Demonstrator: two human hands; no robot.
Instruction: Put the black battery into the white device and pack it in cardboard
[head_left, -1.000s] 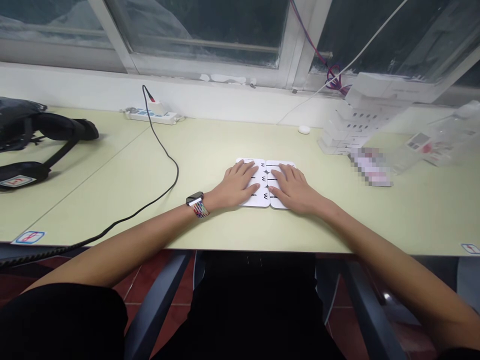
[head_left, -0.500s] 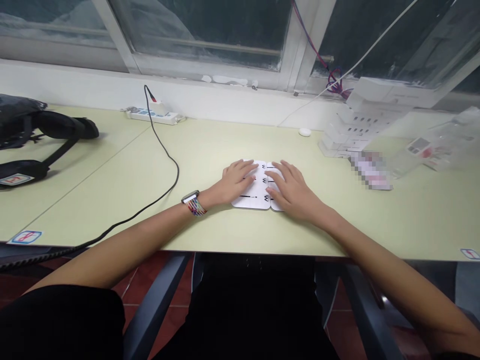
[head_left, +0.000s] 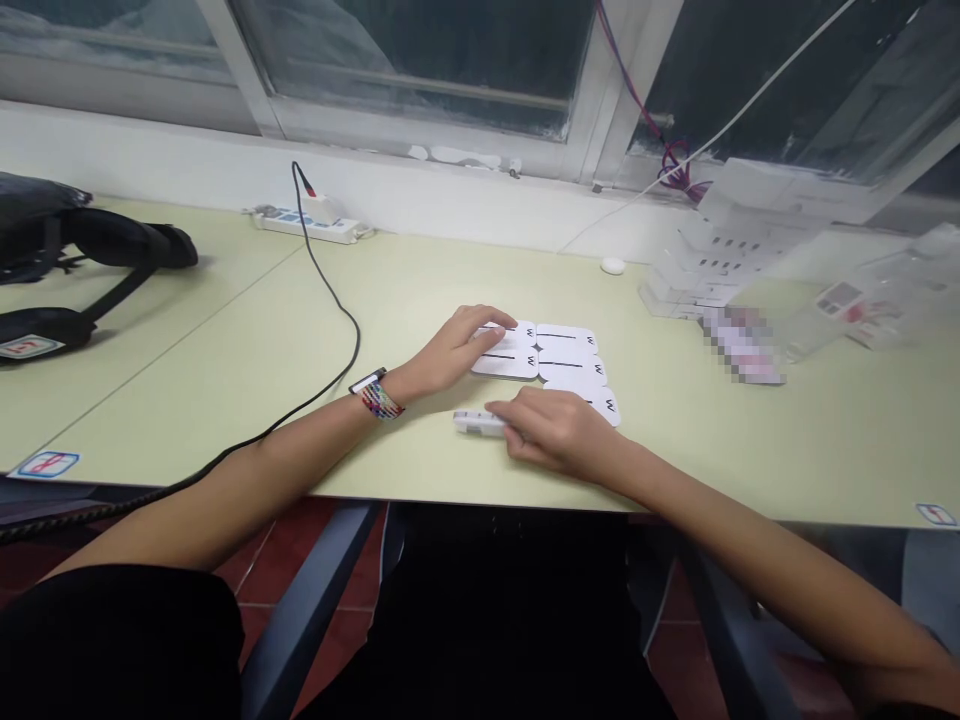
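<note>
My left hand (head_left: 455,350) lies with fingers stretched over the left pair of white rounded cards (head_left: 517,366), each with a black line and a W-like mark. Beside them several similar cards form a right column (head_left: 574,358); the lowest sits askew and is partly hidden by my right hand. My right hand (head_left: 559,428) is closed on a white card (head_left: 472,424), tilted so that its narrow side shows, nearer the table's front edge. Whether it is one card or a small stack, I cannot tell.
A black cable (head_left: 330,290) runs from a power strip (head_left: 307,226) past my left forearm. Black gear (head_left: 112,250) lies at the far left. White boxes (head_left: 727,240), a clear plastic bag (head_left: 877,290) and a small white round object (head_left: 612,266) stand toward the back right.
My right hand has moved off the cards toward the front edge and taken hold of a white card. The right-hand cards are now uncovered. My left hand stays over the left cards.
</note>
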